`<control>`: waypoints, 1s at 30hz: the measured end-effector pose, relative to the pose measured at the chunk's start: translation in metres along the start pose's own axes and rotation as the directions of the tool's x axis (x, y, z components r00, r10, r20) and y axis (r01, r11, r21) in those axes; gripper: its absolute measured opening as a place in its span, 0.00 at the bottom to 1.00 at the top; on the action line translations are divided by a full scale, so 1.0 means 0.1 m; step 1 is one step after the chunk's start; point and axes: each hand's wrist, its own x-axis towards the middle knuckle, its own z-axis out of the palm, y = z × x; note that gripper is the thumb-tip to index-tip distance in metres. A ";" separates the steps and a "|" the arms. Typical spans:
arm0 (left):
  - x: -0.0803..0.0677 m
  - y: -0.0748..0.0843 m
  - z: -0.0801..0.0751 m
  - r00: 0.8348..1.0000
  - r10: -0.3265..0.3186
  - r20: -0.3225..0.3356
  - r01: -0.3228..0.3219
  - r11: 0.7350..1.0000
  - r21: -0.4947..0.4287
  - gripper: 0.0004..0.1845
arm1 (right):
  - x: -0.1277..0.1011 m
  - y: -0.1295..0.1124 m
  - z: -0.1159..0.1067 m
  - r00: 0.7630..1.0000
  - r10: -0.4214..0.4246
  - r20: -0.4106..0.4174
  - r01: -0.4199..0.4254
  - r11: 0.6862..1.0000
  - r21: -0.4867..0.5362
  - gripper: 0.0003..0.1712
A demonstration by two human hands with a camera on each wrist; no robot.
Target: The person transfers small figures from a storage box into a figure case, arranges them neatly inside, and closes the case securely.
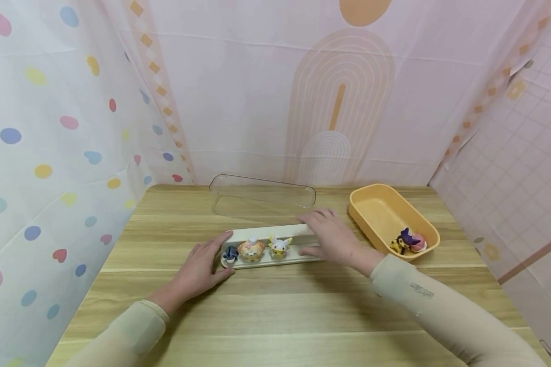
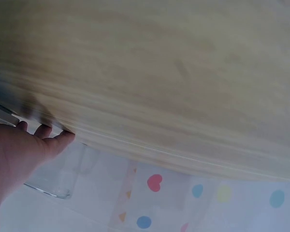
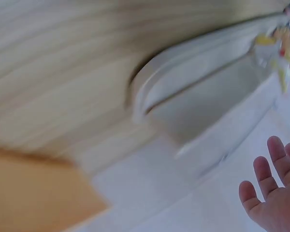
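Observation:
A long white display base (image 1: 266,233) with a raised back step lies on the wooden table. Three figurines stand along its left part: a small dark blue one (image 1: 230,254), a round orange-and-white one (image 1: 251,249) and a white-and-yellow one (image 1: 280,247). My left hand (image 1: 199,267) holds the base's left end, thumb at the front edge and index finger at the back. Over the right end is my right hand (image 1: 332,238), fingers spread and holding nothing. The right wrist view shows its fingers (image 3: 263,174) extended beside the bare end of the base.
Behind the base stands a clear plastic cover (image 1: 263,195), close to the back curtain. To the right is a yellow-orange bin (image 1: 372,204) with a purple-and-yellow figurine (image 1: 403,239) and a pink figurine (image 1: 421,243) inside. Patterned curtains (image 1: 239,102) border the table.

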 end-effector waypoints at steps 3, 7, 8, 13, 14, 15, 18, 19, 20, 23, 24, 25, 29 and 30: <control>0.00 0.00 0.00 1.000 -0.001 0.001 0.001 1.000 -0.001 0.53 | -0.16 0.23 -0.14 0.997 0.045 -0.056 -0.044 0.999 0.004 0.49; -0.01 0.01 0.00 1.000 -0.004 0.005 0.004 1.000 -0.002 0.53 | -0.39 0.62 -0.34 0.987 0.085 -0.136 -0.085 0.996 0.008 0.45; -0.01 0.01 0.00 1.000 -0.004 0.007 0.004 1.000 -0.002 0.53 | -0.46 0.72 -0.40 0.984 0.096 -0.153 -0.094 0.995 0.020 0.44; 0.00 0.02 -0.01 1.000 0.001 0.003 -0.001 1.000 0.002 0.53 | -0.75 1.23 -0.73 0.970 0.225 -0.095 -0.219 0.973 0.070 0.40; 0.00 0.01 -0.01 1.000 0.002 0.001 -0.002 1.000 0.003 0.53 | -0.81 1.31 -0.78 0.963 0.265 -0.056 -0.260 0.962 0.077 0.41; 0.00 0.01 -0.01 1.000 0.004 -0.001 -0.004 1.000 0.003 0.53 | -0.87 1.39 -0.83 0.954 0.298 -0.015 -0.296 0.952 0.079 0.42; 0.00 0.01 -0.03 1.000 0.009 -0.005 -0.009 1.000 0.007 0.53 | -0.99 1.56 -0.91 0.930 0.355 0.100 -0.363 0.928 0.087 0.44; 0.00 0.01 -0.03 1.000 0.011 -0.005 -0.011 1.000 0.007 0.53 | -1.03 1.60 -0.91 0.925 0.356 0.129 -0.368 0.926 0.085 0.44; 0.00 0.01 -0.03 1.000 0.012 -0.006 -0.012 1.000 0.005 0.53 | -1.05 1.64 -0.90 0.920 0.359 0.158 -0.374 0.924 0.083 0.44; -0.01 0.01 -0.04 1.000 0.014 -0.007 -0.014 1.000 0.001 0.53 | -1.10 1.70 -0.85 0.889 0.380 0.255 -0.404 0.914 0.048 0.45; -0.01 0.01 -0.05 1.000 0.013 -0.006 -0.013 1.000 -0.002 0.53 | -1.11 1.71 -0.83 0.877 0.389 0.281 -0.414 0.910 0.032 0.45; -0.01 0.01 -0.05 1.000 0.011 -0.004 -0.011 1.000 -0.004 0.53 | -1.11 1.72 -0.81 0.864 0.402 0.304 -0.425 0.905 0.011 0.45; -0.02 0.03 -0.05 1.000 0.010 0.001 -0.010 1.000 -0.007 0.53 | -1.11 1.70 -0.71 0.833 0.432 0.347 -0.445 0.894 -0.045 0.44; -0.02 0.03 -0.05 1.000 0.011 0.001 -0.011 1.000 -0.006 0.53 | -1.11 1.69 -0.68 0.830 0.438 0.346 -0.447 0.893 -0.059 0.44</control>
